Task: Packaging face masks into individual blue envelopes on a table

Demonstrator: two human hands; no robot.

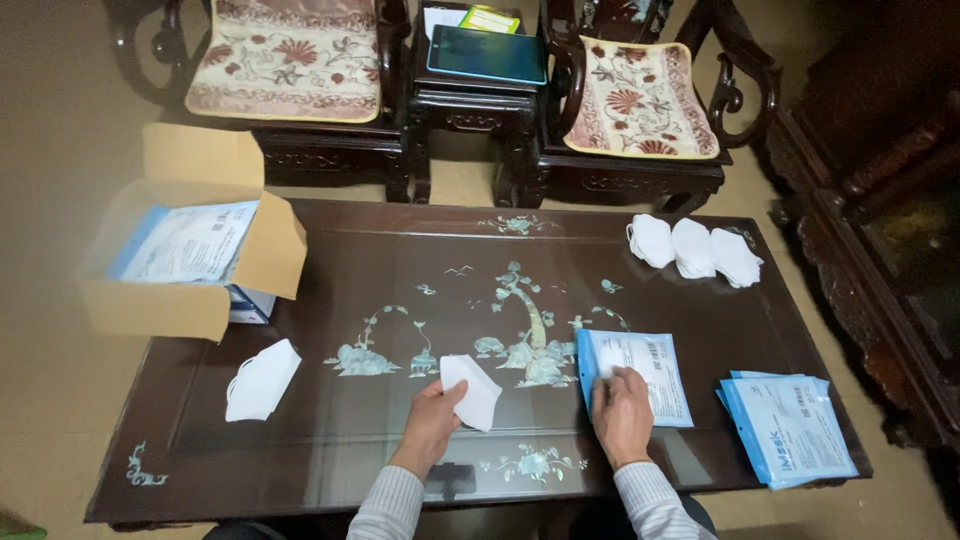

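Head view: left hand point(432, 412) grips folded mask point(472, 390), long axis diagonal.

glossy dark wood table point(330, 250), matt cloth mask point(472, 390), shiny plastic pouch point(650, 372).

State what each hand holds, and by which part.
Left hand holds a folded white mask by its lower left edge; right hand presses on a blue packet.

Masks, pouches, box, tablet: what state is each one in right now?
Folded white mask: held by the left hand.
Blue-and-white pouch: flat on the table, pressed by the right hand.
Pouch stack: fanned, untouched.
Lone mask: folded flat, lying loose.
Three masks: overlapping in a row.
Cardboard box: flaps open, packs inside.
Tablet: screen dark, lying on the side table.
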